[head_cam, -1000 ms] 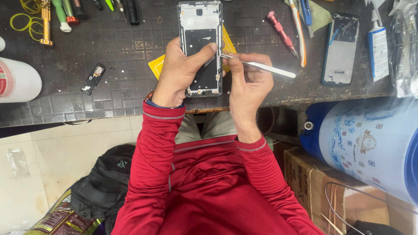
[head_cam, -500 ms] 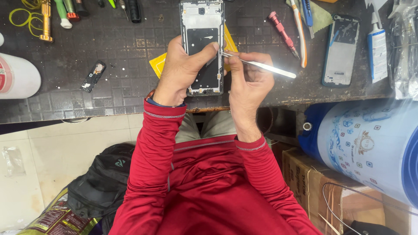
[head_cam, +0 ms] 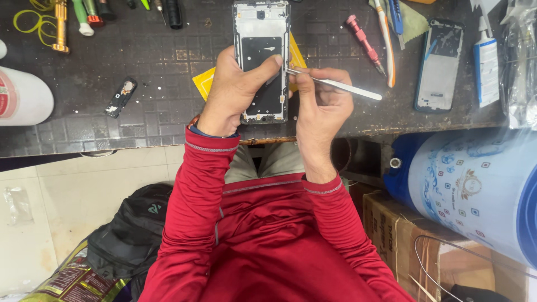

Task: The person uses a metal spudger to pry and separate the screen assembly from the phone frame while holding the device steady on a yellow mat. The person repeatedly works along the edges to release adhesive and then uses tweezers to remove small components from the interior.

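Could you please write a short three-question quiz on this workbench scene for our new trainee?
1. True or false: the left hand rests on the opened phone.
2. What does the right hand hold? A) tweezers B) the red screwdriver C) the glue tube
3. Fill in: a second phone lies on the person's ____ side of the bench.

Key: 1 true; 2 A; 3 right.

Phone repair workbench.
Red-handled screwdriver [head_cam: 362,38] and blue-edged phone back cover [head_cam: 439,67] right of fingers, on dark gridded work mat [head_cam: 151,61].
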The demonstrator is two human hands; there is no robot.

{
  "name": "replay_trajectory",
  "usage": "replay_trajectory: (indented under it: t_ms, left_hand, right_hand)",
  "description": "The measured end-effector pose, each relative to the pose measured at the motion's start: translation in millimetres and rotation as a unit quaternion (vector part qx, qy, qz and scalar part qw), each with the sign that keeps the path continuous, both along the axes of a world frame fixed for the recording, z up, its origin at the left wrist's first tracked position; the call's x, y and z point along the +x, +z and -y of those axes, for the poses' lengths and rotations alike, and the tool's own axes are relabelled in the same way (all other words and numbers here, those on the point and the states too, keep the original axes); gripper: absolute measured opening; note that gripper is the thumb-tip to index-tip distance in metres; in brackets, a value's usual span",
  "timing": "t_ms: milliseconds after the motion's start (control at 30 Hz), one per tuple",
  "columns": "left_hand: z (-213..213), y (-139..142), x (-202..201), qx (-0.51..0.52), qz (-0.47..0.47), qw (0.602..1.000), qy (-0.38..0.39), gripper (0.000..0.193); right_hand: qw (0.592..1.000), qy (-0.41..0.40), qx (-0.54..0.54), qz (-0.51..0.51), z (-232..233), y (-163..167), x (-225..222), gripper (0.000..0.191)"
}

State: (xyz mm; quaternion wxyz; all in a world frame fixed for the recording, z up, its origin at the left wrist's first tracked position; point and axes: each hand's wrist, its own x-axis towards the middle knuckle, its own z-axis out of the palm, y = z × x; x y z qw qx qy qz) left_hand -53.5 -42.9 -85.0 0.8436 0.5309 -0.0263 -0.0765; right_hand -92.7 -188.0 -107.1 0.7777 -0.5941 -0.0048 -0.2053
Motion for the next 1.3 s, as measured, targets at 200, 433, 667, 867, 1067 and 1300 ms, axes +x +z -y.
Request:
replay_trajectory:
  t_ms: [200, 433, 667, 867, 1067, 1300]
  left_hand:
    - [1.9, -2.1, 4.2, 0.008, -0.008, 1.000, 0.003, 0.019]
    - [3.8, -5.8, 5.1, 0.023, 0.002, 1.000, 0.012, 0.018]
    - [1.6, -0.9, -0.1, -0.012, -0.023, 1.000, 0.004, 0.019]
    - [0.7, 2.2, 0.0, -0.012, -0.014, 1.000, -0.007, 0.019]
    - [-0.7, -1.2, 0.2, 0.003, -0.010, 1.000, 0.000, 0.020]
    - [2.1, -7.4, 1.0, 0.001, -0.021, 1.000, 0.002, 0.019]
  right_hand:
    - [1.000, -0.002, -0.010, 0.006, 0.0, -1.2, 4.0, 0.017]
    - [1.000, 0.001, 0.017, 0.013, 1.1, -5.8, 5.6, 0.017]
    - [1.000, 0.000, -0.015, 0.007, 2.1, -4.2, -1.2, 0.016]
    - [1.000, 0.000, 0.002, 0.006, -0.7, -3.5, 0.9, 0.017]
    - [1.000, -0.003, -0.010, 0.013, -2.0, -4.3, 2.0, 0.018]
    - [1.000, -0.003, -0.010, 0.008, 0.0, -5.4, 1.4, 0.017]
